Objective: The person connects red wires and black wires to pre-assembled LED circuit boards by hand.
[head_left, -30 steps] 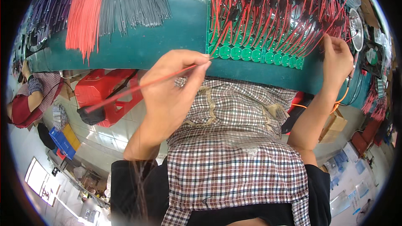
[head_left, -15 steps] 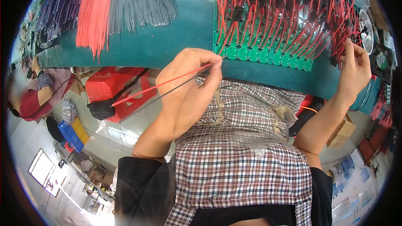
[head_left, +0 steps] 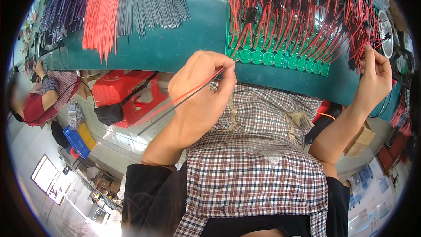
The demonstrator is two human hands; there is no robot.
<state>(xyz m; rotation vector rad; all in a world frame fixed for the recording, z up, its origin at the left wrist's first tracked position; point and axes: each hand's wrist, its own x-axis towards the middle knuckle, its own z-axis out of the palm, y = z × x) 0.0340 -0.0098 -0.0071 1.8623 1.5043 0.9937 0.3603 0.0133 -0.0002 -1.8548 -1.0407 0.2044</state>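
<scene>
A person in a checked apron (head_left: 258,171) sits at a green worktop (head_left: 162,52), seen from above through a round fisheye lens. At centre, the left hand (head_left: 201,92) has its grip clamped on a pair of wires (head_left: 186,92), one red and one black, which trail toward lower left; their front ends lie just beside the near left corner of a sheet of green round circuit boards (head_left: 268,58). At right, the right hand (head_left: 375,72) has thumb and fingers close together beside a dense bunch of red and black wires (head_left: 362,30); whether its grip holds one, I cannot tell. Among the containers, a black bag (head_left: 109,114) lies against a red stool (head_left: 116,85) at left, its contents hidden; a blue crate (head_left: 75,140) stands farther lower left, and a cardboard box (head_left: 360,139) sits below the right forearm. Across the worktop's upper left lie bundles of purple wires (head_left: 66,2), red wires (head_left: 101,17) and grey wires (head_left: 151,4). Below are pale floor tiles (head_left: 131,138); a co-worker's dark red sleeve (head_left: 33,107) shows at the left edge.
</scene>
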